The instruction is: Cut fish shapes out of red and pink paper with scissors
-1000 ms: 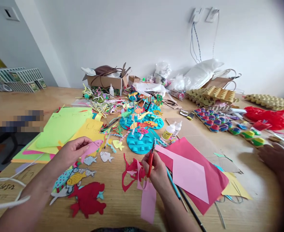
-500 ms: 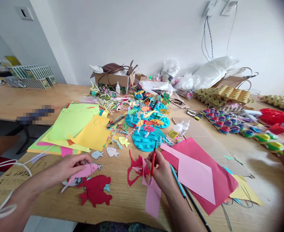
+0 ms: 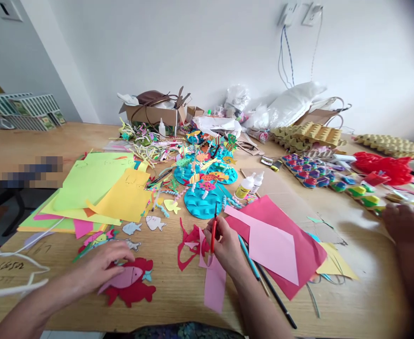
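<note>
My left hand (image 3: 99,267) lies low on the wooden table (image 3: 179,301), its fingers resting on a pink paper fish (image 3: 124,278). That fish lies on top of a red paper fish (image 3: 136,294). My right hand (image 3: 228,249) is closed around red-handled scissors (image 3: 213,229), which point up and away from me. Below that hand lie a pink paper strip (image 3: 214,285) and red paper scraps (image 3: 189,242). More small paper fish (image 3: 155,222) lie between my hands.
Green and yellow sheets (image 3: 97,188) are stacked at the left. Pink paper on a red sheet (image 3: 274,242) lies at the right with pencils (image 3: 263,278). Blue craft discs (image 3: 203,200), glue bottles (image 3: 245,187), painted egg cartons (image 3: 309,172) stand farther back. Another person's hand (image 3: 404,223) rests far right.
My left hand has carried the pink fish from near the yellow sheets down toward me and set it on the red fish. My right hand stays on the scissors.
</note>
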`<state>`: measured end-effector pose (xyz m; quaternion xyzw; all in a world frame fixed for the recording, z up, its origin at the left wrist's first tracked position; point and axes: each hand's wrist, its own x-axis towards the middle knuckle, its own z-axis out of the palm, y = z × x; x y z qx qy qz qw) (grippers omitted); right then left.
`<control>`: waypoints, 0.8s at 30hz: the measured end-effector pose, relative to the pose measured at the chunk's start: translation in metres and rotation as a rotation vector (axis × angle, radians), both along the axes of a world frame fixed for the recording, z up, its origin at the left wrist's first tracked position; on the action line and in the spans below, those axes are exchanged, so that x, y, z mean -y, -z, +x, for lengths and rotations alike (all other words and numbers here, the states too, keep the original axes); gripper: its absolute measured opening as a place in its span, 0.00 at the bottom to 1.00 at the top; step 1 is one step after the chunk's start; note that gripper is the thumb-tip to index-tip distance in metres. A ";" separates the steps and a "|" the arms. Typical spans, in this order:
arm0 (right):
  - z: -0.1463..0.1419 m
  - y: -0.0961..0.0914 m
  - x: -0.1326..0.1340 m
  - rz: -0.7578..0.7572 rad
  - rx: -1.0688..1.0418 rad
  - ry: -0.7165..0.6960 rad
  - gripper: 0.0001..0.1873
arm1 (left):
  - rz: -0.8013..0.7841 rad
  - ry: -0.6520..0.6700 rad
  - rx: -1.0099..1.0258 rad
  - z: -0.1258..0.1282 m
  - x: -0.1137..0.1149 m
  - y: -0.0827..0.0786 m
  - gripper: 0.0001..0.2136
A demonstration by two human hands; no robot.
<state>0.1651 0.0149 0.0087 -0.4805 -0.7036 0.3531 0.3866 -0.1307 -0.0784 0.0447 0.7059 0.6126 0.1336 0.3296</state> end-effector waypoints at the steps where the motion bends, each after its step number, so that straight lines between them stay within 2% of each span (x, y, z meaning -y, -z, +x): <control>1: 0.002 -0.001 -0.001 -0.006 -0.005 0.007 0.03 | 0.019 -0.007 -0.002 0.001 -0.002 -0.005 0.08; 4: 0.012 -0.013 -0.002 -0.034 -0.019 0.021 0.03 | -0.011 -0.003 0.016 0.014 -0.009 -0.024 0.08; 6: 0.023 -0.025 0.002 -0.060 0.021 0.006 0.03 | -0.017 0.053 0.047 0.034 -0.015 -0.031 0.08; 8: 0.035 -0.036 0.009 -0.082 0.239 -0.029 0.04 | -0.055 0.194 0.067 0.062 -0.020 -0.030 0.08; 11: 0.049 -0.038 0.023 -0.091 0.466 -0.072 0.06 | 0.034 0.396 0.049 0.109 -0.025 -0.016 0.13; 13: 0.053 -0.029 0.032 -0.093 0.503 -0.097 0.08 | 0.074 0.571 0.029 0.135 -0.026 -0.004 0.15; 15: 0.053 -0.016 0.039 -0.100 0.520 -0.077 0.10 | 0.108 0.667 -0.019 0.153 -0.028 0.007 0.14; 19: 0.047 -0.001 0.049 -0.038 0.566 -0.039 0.08 | 0.172 0.698 -0.080 0.165 -0.029 0.024 0.15; 24: 0.039 -0.001 0.055 -0.052 0.620 -0.041 0.08 | 0.161 0.650 -0.094 0.165 -0.027 0.037 0.18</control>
